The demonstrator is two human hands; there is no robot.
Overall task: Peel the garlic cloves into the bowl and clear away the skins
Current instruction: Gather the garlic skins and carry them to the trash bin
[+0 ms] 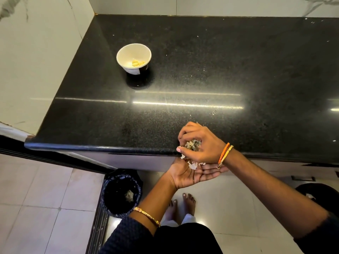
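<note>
Bin (122, 194) on the floor nearest me, black liner in, with a few pale scraps already inside. Above it my left hand (189, 174) lies palm up just below the bench (201, 70) edge, fingers straight and apart, catching garlic skins (192, 165). My right hand (200, 143) sits at the edge, fingers curled round a clump of skins. Peeling looks finished: I see no unpeeled cloves. Stray flecks remain on the bench beyond my right hand. Farther back, well apart, the white bowl (134, 52) holds the peeled cloves (138, 63). Left to do, in my judgement: bin this handful, wipe the flecks.
</note>
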